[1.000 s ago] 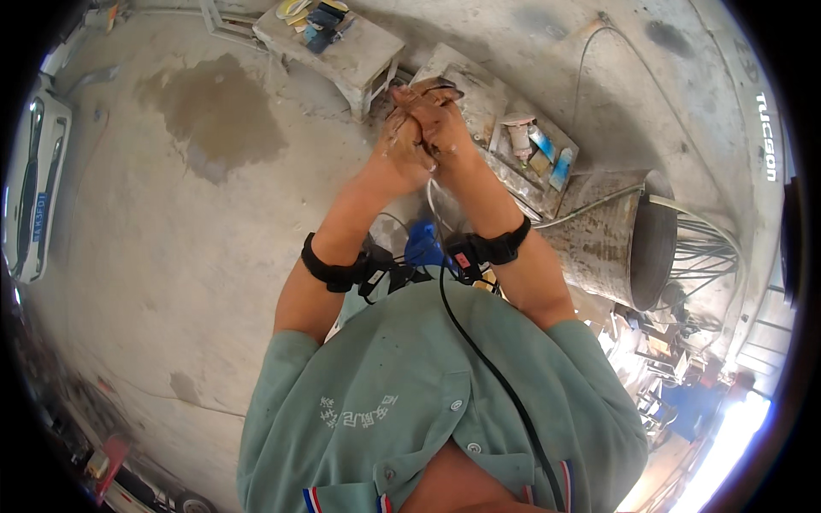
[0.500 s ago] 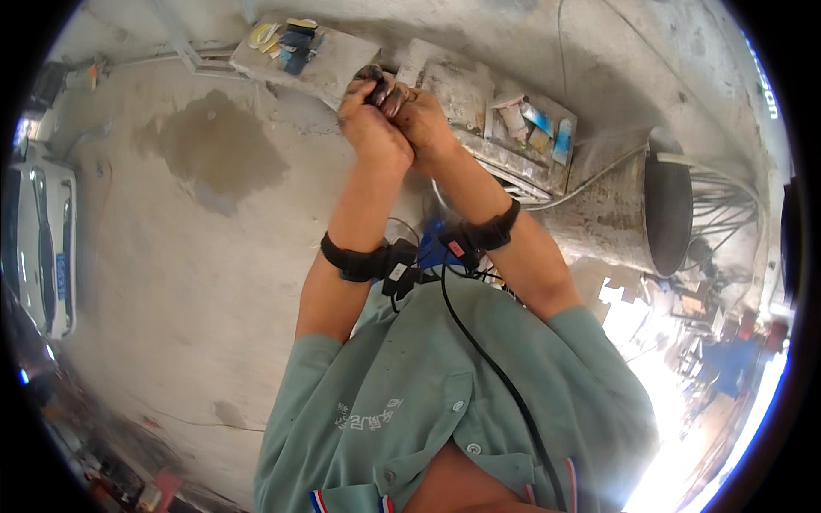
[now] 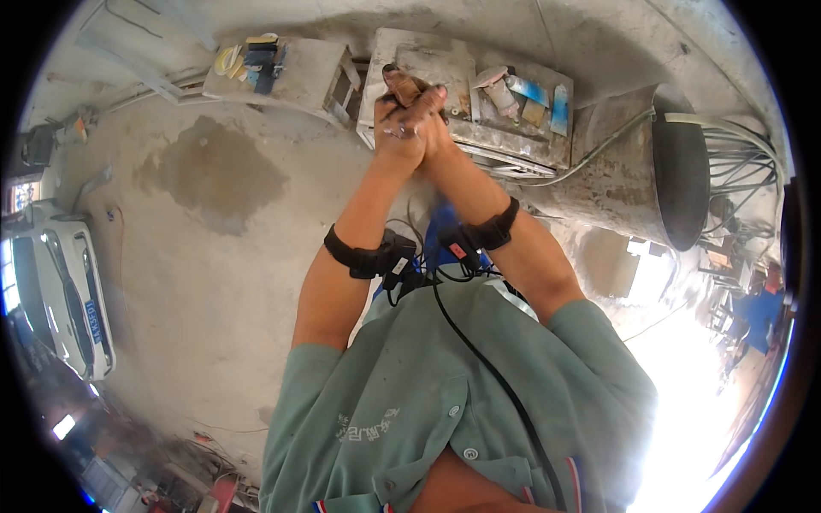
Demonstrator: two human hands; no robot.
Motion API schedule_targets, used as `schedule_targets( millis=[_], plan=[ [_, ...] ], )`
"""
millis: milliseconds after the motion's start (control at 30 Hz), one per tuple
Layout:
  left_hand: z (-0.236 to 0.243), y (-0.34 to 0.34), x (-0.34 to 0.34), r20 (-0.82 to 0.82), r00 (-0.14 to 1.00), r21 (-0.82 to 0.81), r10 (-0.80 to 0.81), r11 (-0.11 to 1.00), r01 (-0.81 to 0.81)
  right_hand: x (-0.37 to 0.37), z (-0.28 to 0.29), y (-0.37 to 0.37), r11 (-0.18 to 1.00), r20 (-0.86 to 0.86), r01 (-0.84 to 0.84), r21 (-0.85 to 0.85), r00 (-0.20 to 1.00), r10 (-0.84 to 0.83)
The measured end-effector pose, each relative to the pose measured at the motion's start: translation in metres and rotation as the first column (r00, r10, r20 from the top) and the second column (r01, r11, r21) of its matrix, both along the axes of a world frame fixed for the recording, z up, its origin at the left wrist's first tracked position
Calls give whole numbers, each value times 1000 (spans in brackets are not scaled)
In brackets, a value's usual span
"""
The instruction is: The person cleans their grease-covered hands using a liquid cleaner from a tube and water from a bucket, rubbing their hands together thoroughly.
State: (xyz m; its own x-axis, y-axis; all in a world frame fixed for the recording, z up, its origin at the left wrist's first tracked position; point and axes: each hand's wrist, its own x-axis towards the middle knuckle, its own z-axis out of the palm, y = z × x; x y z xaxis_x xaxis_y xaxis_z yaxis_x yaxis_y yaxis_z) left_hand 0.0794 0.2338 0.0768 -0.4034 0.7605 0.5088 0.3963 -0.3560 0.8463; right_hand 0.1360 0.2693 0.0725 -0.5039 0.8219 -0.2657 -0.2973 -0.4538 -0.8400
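My left hand [image 3: 395, 137] and my right hand [image 3: 435, 130] are clasped, palms together with the fingers wrapped round each other. Dark, wet-looking smears cover the fingers and the backs of both hands. Whether anything small lies between the palms is hidden. Both hands are held up in front of the grey, dirt-stained cabinet [image 3: 423, 56], overlapping its left front part. Nearest to them on its top are several tubes and bottles, among them a blue-and-white tube [image 3: 526, 89] and a pinkish-white bottle [image 3: 503, 98].
Left of the cabinet stands a worn bench [image 3: 312, 64] with dark blocks [image 3: 263, 64] and yellow discs [image 3: 227, 60]. A large drum [image 3: 611, 162] lies right of the cabinet, a hose running past it. A damp patch [image 3: 214, 175] marks the floor; a white car [image 3: 64, 291] stands far left.
My hands have shifted slightly right and turned over each other, from cupped together to a tighter clasp. The view has swung a little, showing more of the cabinet and the car.
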Motion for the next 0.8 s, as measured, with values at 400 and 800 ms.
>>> schedule_targets(
  millis=[400, 800],
  plan=[
    [-14, 133, 57, 947, 12, -311, 321, 905, 289, 86, -48, 126, 558, 491, -241, 794, 795, -355],
    [-117, 220, 155, 822, 453, -570, 346, 528, 630, 177, -196, 233, 707, 938, -619, 342, 274, -214]
  ],
)
